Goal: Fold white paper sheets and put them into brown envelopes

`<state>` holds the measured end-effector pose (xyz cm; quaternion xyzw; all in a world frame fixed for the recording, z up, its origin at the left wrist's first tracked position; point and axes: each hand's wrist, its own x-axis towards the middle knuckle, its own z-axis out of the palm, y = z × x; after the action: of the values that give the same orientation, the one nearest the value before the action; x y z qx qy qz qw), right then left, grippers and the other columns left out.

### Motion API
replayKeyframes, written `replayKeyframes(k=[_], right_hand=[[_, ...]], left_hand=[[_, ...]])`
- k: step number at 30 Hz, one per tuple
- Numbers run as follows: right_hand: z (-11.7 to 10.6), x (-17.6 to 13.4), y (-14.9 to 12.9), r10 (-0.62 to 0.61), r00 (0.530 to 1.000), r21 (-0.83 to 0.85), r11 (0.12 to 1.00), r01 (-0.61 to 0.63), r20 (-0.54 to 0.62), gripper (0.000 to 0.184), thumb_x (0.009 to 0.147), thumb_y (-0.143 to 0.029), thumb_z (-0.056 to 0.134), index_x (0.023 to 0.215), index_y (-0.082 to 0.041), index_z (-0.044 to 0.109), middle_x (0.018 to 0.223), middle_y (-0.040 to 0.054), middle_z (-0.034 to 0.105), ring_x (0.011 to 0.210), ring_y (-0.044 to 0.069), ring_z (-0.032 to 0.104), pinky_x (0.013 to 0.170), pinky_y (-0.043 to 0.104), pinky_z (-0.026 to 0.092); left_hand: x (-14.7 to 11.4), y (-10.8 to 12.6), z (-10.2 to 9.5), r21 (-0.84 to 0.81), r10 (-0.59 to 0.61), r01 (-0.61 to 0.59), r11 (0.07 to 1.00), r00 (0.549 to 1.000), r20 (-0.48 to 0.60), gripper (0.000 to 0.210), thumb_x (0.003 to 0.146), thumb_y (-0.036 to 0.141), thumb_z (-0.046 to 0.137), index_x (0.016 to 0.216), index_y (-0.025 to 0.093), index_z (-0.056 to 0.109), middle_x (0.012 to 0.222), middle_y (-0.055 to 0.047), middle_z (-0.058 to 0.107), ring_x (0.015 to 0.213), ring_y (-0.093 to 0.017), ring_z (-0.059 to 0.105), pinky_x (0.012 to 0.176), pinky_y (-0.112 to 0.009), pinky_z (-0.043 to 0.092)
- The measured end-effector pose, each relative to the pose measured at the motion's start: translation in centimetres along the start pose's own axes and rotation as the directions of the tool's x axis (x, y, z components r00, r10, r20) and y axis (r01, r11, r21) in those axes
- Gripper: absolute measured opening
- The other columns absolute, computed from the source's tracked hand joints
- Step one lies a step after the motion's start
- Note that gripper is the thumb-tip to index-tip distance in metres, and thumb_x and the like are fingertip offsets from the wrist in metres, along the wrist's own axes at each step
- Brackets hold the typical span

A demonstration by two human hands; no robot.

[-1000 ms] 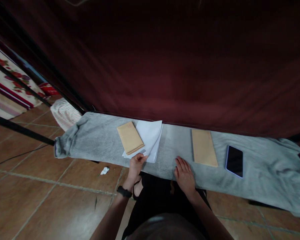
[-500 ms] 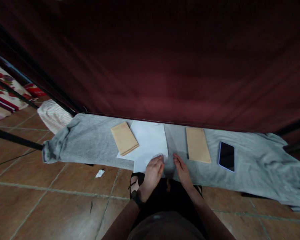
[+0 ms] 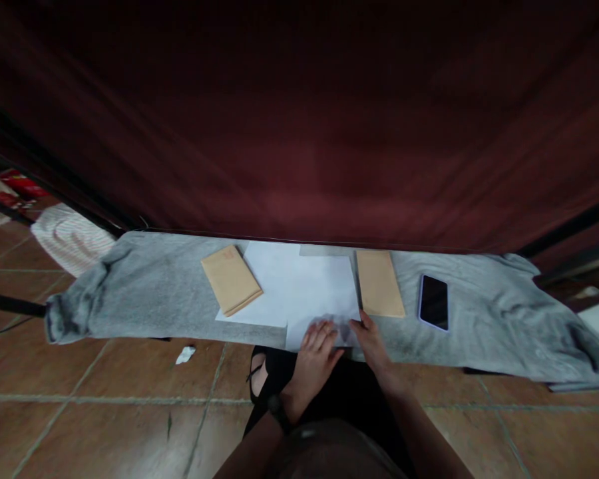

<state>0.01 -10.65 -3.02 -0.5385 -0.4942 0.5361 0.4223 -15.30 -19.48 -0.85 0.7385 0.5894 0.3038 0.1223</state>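
A white sheet of paper (image 3: 324, 286) lies spread out on a grey cloth, overlapping more white paper (image 3: 272, 266) to its left. My left hand (image 3: 317, 352) rests flat on the sheet's near edge, fingers stretched out. At the sheet's near right corner, my right hand (image 3: 373, 342) has its thumb and fingers closed on the edge. A stack of brown envelopes (image 3: 232, 279) partly covers the paper on the left. Just right of the sheet is another brown envelope (image 3: 380, 285).
A phone with a pale purple edge (image 3: 434, 303) lies farther right on the grey cloth (image 3: 144, 286). Behind the narrow surface hangs a dark red curtain (image 3: 299, 166). A crumpled white scrap (image 3: 185, 354) is on the tiled floor (image 3: 130, 426).
The sheet now reaches farther right, almost to the right-hand envelope. My right hand has come onto its edge, and my left hand has flattened on it. The view has shifted slightly.
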Motion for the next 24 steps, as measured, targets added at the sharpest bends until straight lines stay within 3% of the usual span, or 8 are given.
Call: replayKeyframes(k=[2,5,8,14,19,21,24], right_hand=[[-0.3,0.3,-0.1,0.006,1.0,0.015,1.0,-0.005,-0.023,0.033,0.077,-0.044,0.061,0.1,-0.022,0.068,0.095,0.0054,0.075,0.085,0.024,0.069,0.08,0.04,0.058],[-0.8,0.4,0.0,0.012,0.998,0.023,1.0,-0.011,-0.056,0.031,0.076,-0.046,0.063,0.098,-0.024,0.069,0.095,0.0057,0.074,0.086,0.025,0.068,0.077,0.04,0.058],[-1.1,0.2,0.2,0.014,0.999,0.005,1.0,-0.014,-0.041,0.029,0.078,-0.046,0.062,0.098,-0.026,0.07,0.093,0.005,0.073,0.084,0.024,0.067,0.073,0.037,0.057],[-0.5,0.6,0.9,-0.019,0.999,-0.095,0.995,0.016,-0.034,0.034,0.085,-0.05,0.053,0.099,-0.023,0.068,0.086,0.0047,0.072,0.078,0.023,0.067,0.069,0.034,0.056],[-0.7,0.5,1.4,-0.069,0.996,-0.211,0.976,0.057,-0.051,0.037,0.085,-0.045,0.053,0.11,-0.021,0.066,0.093,0.0068,0.073,0.086,0.025,0.068,0.079,0.037,0.056],[-1.0,-0.3,1.1,-0.162,0.984,-0.41,0.904,0.12,-0.07,0.045,0.089,-0.038,0.049,0.128,-0.016,0.06,0.102,0.0114,0.072,0.092,0.027,0.068,0.083,0.04,0.055],[-1.4,-1.9,0.0,-0.374,0.927,-0.756,0.603,0.255,0.015,0.053,0.096,-0.028,0.043,0.146,-0.011,0.045,0.124,0.02,0.065,0.11,0.031,0.064,0.091,0.046,0.053]], left_hand=[[0.1,-1.4,-0.7,-0.014,-0.129,0.128,0.992,0.985,-0.117,0.041,0.097,0.032,0.057,0.138,0.027,0.054,0.151,-0.009,0.051,0.144,-0.028,0.042,0.12,-0.053,0.034],[0.2,-3.9,-1.2,-0.118,-0.357,0.337,0.934,0.892,-0.279,0.042,0.097,0.032,0.054,0.138,0.022,0.053,0.15,-0.013,0.049,0.142,-0.029,0.044,0.116,-0.05,0.04],[0.2,-5.8,-1.2,-0.218,-0.466,0.415,0.883,0.83,-0.306,0.039,0.094,0.03,0.055,0.131,0.019,0.057,0.137,-0.015,0.057,0.13,-0.029,0.055,0.109,-0.049,0.048],[0.6,-6.7,-0.9,-0.254,-0.468,0.41,0.876,0.849,-0.246,0.043,0.085,0.015,0.057,0.128,0.021,0.06,0.135,-0.012,0.056,0.125,-0.027,0.058,0.105,-0.047,0.052],[0.2,-7.3,-1.0,-0.211,-0.45,0.406,0.889,0.859,-0.243,0.047,0.079,0.005,0.055,0.121,0.022,0.064,0.123,-0.009,0.061,0.115,-0.025,0.063,0.102,-0.046,0.055],[0.0,-7.3,-1.0,-0.158,-0.432,0.404,0.901,0.868,-0.244,0.047,0.08,0.004,0.056,0.123,0.022,0.064,0.124,-0.009,0.06,0.117,-0.026,0.062,0.104,-0.046,0.054],[-0.2,-7.1,-0.9,-0.094,-0.421,0.411,0.907,0.873,-0.248,0.048,0.082,0.003,0.055,0.127,0.021,0.061,0.127,-0.01,0.057,0.119,-0.026,0.062,0.104,-0.045,0.054]])
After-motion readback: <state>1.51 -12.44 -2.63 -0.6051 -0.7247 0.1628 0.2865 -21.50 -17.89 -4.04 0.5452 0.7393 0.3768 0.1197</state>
